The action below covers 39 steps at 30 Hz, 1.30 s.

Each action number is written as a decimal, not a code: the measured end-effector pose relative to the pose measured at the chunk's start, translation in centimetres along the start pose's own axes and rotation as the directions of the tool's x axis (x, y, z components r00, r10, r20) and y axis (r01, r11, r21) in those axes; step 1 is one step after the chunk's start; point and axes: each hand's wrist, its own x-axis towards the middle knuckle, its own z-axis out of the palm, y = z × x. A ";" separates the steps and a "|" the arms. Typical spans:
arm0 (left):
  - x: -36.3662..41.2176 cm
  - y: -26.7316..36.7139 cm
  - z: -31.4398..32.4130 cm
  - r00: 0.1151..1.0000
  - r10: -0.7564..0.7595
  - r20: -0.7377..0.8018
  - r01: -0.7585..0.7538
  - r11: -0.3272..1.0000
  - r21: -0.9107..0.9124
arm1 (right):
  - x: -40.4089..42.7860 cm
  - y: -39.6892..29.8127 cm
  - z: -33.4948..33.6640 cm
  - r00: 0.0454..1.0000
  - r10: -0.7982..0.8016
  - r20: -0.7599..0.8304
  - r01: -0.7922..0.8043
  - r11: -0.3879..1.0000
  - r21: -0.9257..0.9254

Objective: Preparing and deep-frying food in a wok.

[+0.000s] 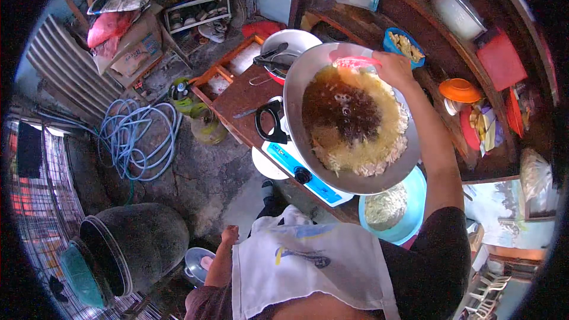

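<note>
My right hand (393, 69) grips a pink plastic scoop-like utensil (355, 62) over the far rim of a wide metal wok (298, 151). Brown liquid (344, 106) fills the wok's middle, and pale shredded pieces (373, 166) ring its near and right side. Beneath the wok is a white and blue gas stove (284, 160) with a black knob. Low at my side, my left hand (230, 234) is curled closed, with nothing visible in it. A light blue basin (418, 200) of pale shreds (386, 206) stands just right of the stove, partly under the wok.
Beyond the wok a bowl (306, 38) holds black-handled utensils. Wooden shelves (444, 40) at right carry a blue bowl (415, 64) of yellowish pieces and an orange bowl (460, 90). Gas cylinders (206, 126), a coiled hose (138, 140) and a large dark barrel (146, 240) stand leftward.
</note>
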 end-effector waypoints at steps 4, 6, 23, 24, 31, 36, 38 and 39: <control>0.5 0.9 -0.2 1.000 0.019 0.020 -0.021 0.992 0.124 | -1.5 -0.5 -1.9 0.995 0.056 0.078 -0.052 0.997 -0.052; 3.4 -3.3 1.5 0.999 0.023 0.038 -0.026 0.996 0.083 | -1.7 -0.1 -2.0 0.992 0.029 0.121 -0.017 0.995 -0.101; 1.6 -1.9 1.8 0.993 -0.118 0.029 0.120 0.984 -0.132 | -0.4 -1.1 -0.8 0.995 0.010 -0.099 -0.013 0.999 -0.033; 1.4 -1.3 1.7 0.993 -0.118 0.033 0.121 0.984 -0.132 | -0.4 -1.1 -0.5 0.995 0.010 -0.097 -0.014 0.999 -0.035; 3.9 -5.8 3.0 0.995 -0.003 0.100 -0.014 0.985 0.170 | -0.7 -2.7 -1.4 0.998 -0.060 -0.001 0.060 0.998 -0.003; 4.4 -5.1 3.6 1.000 -0.023 0.021 0.019 0.985 0.173 | -1.1 -2.2 -0.3 0.994 -0.108 -0.018 0.108 0.994 0.003; 3.9 -6.0 3.8 0.979 -0.204 -0.016 0.190 0.935 -0.301 | -1.1 -2.2 -1.8 0.999 0.019 0.033 -0.019 0.999 -0.030; 3.5 -4.3 3.4 0.981 -0.195 -0.006 0.185 0.936 -0.298 | -1.4 -1.5 -1.4 0.999 0.028 0.036 -0.026 0.999 -0.041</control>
